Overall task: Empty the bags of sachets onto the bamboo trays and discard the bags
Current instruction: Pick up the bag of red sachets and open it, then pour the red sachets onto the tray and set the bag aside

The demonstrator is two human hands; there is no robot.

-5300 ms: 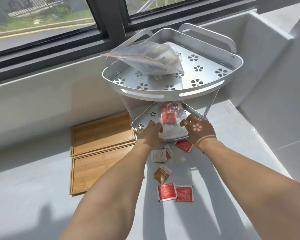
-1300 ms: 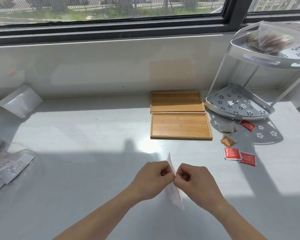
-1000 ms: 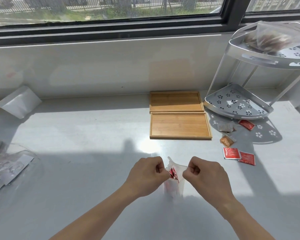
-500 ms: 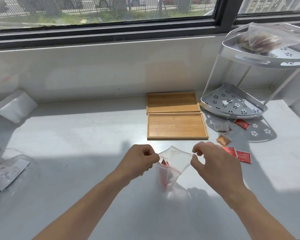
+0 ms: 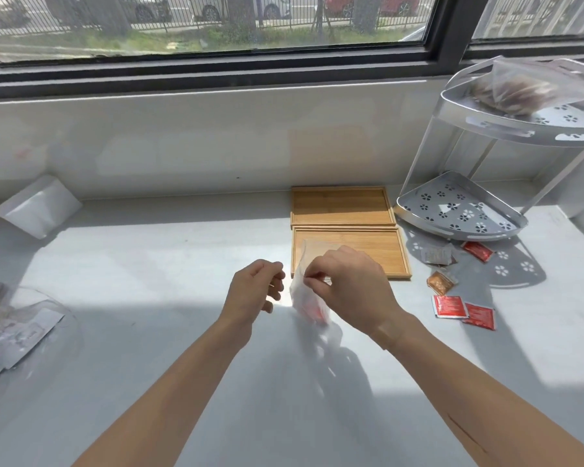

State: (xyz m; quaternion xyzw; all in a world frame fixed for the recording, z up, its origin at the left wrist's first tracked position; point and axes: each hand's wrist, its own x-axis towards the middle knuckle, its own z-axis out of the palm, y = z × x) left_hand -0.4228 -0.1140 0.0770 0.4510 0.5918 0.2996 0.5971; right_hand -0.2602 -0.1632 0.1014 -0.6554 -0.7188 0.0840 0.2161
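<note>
My right hand (image 5: pixel 349 288) pinches the open rim of a small clear zip bag (image 5: pixel 309 303) with red sachets at its bottom. The bag hangs just in front of the near bamboo tray (image 5: pixel 381 252), and its top edge overlaps that tray's front left corner. My left hand (image 5: pixel 255 293) hovers just left of the bag with loosely curled fingers, not touching it. The far bamboo tray (image 5: pixel 341 205) lies behind the near one; both are bare. A second, fuller bag of sachets (image 5: pixel 519 91) lies on the rack's top shelf.
A grey two-tier corner rack (image 5: pixel 459 210) stands right of the trays. Loose sachets lie in front of it: red ones (image 5: pixel 449 306), a brown one (image 5: pixel 440 281), a white one (image 5: pixel 435 255). A white packet (image 5: pixel 36 205) and a clear bag with grey sachets (image 5: pixel 11 328) lie at the left.
The bag's mouth was pulled open between both hands. My left hand has let go of it, and my right hand has carried the bag up towards the near tray.
</note>
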